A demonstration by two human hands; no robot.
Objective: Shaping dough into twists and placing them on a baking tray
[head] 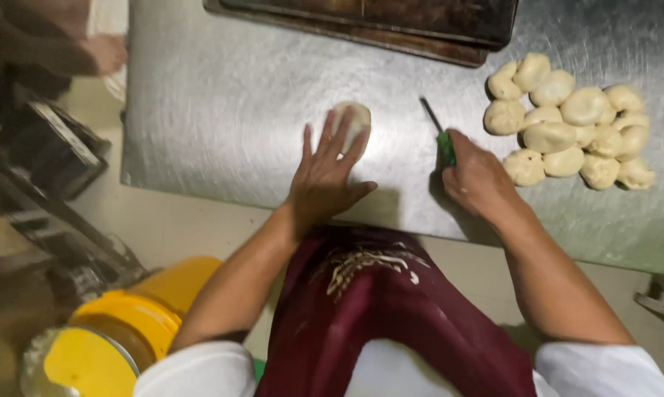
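So both hands are over a steel counter point(221, 110) here. The left hand point(326, 173) is spread flat, fingers apart, with the fingertips resting on a single dough ball point(352, 121) that sits just ahead of it on the bare metal. Nothing is gripped, it's more of a flat press with the palm behind the dough.

The right hand point(477, 176) is curled closed around the green handle of a small knife point(441, 136), and the thin dark blade sticks out forward and a bit to the left, pointing away from the body. The blade tip ends up roughly level with the dough ball but well apart from it.

Just to the right of the right hand there's a pile of dough balls point(571, 129), lumpy and pale, bunched together and touching each other. Farther ahead of both hands, at the back of the counter, are stacked dark baking trays point(391, 26). Down to the left, below the left elbow and off the counter, is a yellow bucket point(133, 320). The person wears a dark red apron point(391, 316).
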